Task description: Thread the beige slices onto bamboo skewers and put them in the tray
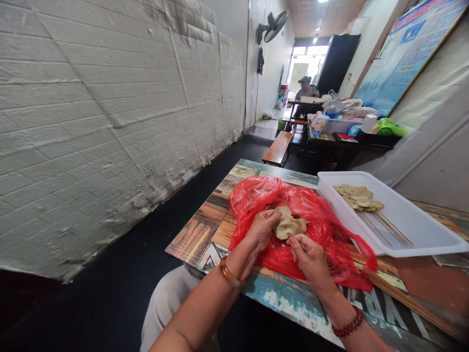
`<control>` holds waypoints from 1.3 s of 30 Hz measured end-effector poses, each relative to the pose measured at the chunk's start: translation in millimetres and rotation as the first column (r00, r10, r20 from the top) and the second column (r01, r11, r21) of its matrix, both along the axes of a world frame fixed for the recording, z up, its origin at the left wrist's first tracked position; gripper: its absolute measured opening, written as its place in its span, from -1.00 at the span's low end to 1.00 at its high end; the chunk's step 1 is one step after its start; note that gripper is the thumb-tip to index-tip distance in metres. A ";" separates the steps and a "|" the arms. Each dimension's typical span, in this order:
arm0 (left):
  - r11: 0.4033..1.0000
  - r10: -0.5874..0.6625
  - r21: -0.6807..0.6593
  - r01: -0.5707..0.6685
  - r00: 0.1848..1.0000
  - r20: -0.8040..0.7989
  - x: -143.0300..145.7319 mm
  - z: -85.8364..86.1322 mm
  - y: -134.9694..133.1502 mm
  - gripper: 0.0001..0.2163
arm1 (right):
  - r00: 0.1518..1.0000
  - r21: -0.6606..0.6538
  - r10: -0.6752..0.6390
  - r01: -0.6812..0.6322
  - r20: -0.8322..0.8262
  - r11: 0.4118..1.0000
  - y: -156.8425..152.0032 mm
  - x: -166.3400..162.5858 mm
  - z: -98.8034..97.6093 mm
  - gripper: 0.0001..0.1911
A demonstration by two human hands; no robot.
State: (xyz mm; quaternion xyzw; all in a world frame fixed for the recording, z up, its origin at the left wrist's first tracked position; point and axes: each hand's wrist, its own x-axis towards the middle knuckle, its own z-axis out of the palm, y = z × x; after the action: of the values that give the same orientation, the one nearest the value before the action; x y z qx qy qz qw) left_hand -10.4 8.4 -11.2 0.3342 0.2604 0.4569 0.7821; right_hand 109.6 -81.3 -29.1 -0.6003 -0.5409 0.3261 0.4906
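My left hand (262,230) is closed on a bunch of thin, pale, round slices (286,229), thumb on top. The exact food is unclear. My right hand (308,256) pinches at the lower edge of those slices. A thin skewer (321,305) shows below it, in line with the pinch; its tip is hidden. Both hands are over an open red plastic bag (256,190) spread on the patterned table (198,234). In the white tray (432,220) to the right lie several skewers threaded with similar slices (359,196).
Bare wooden skewers (406,298) lie in a bundle at the table's right front. Beyond the table stand a wooden bench (278,146) and another table with bags and a paper cup (319,124). A person (307,90) sits farther back. A brick-patterned wall (120,107) runs along the left.
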 end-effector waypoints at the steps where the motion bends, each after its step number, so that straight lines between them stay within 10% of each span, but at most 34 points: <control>1: 1.000 -0.005 -0.003 0.005 1.000 -0.003 0.2 0.1 -0.1 -0.68 | 1.000 -0.003 0.005 -0.005 -0.014 1.000 0.5 -0.4 0.1 -0.61; 11: 0.987 0.162 0.008 -0.162 0.987 0.005 -3.7 6.0 5.9 -0.65 | 1.000 -0.007 0.029 -0.029 0.008 1.000 0.2 -0.5 -1.9 -0.64; 19: 0.998 -0.054 0.029 0.053 0.998 0.029 -0.2 8.6 -3.7 -0.60 | 0.993 0.001 -0.005 0.005 -0.115 1.000 0.4 -0.7 3.4 -0.64; 39: 0.983 0.115 0.153 -0.102 0.991 -0.075 11.5 -3.5 -5.5 -0.51 | 0.997 0.022 -0.004 0.005 -0.073 1.000 4.7 1.1 -5.8 -0.66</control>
State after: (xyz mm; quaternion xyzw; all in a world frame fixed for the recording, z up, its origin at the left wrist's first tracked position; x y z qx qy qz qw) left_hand 1.1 2.9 -14.7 0.3956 0.2761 0.5027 0.7173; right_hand 110.7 -76.6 -34.9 -0.5838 -0.5250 0.3405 0.5174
